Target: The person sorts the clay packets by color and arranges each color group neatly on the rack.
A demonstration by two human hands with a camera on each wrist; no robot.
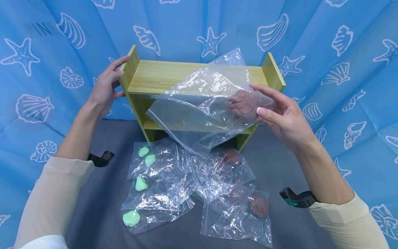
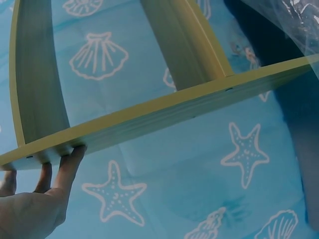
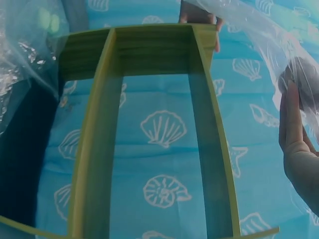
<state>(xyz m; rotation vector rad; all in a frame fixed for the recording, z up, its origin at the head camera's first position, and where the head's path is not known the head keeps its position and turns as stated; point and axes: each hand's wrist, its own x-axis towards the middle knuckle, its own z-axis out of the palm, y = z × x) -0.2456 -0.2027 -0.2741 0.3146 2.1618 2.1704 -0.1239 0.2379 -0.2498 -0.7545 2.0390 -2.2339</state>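
My right hand (image 1: 287,119) pinches a clear zip bag (image 1: 186,107) between thumb and fingers, at the corner with a flat brown lump (image 1: 244,105) inside. The bag hangs tilted in front of a light wooden two-tier shelf (image 1: 168,74) and covers part of it. My left hand (image 1: 105,86) touches the outer face of the shelf's left side panel. In the left wrist view, the fingertips of the left hand (image 2: 35,209) rest against that panel (image 2: 149,117). The right wrist view has the right hand (image 3: 304,164) at the right edge, holding the bagged lump (image 3: 304,74).
Several clear bags with pale green lumps (image 1: 131,218) overlap at the front left of the grey tabletop (image 1: 105,207). More bags with brown lumps (image 1: 259,205) lie to their right. A blue curtain (image 1: 186,27) with shell prints hangs behind the shelf.
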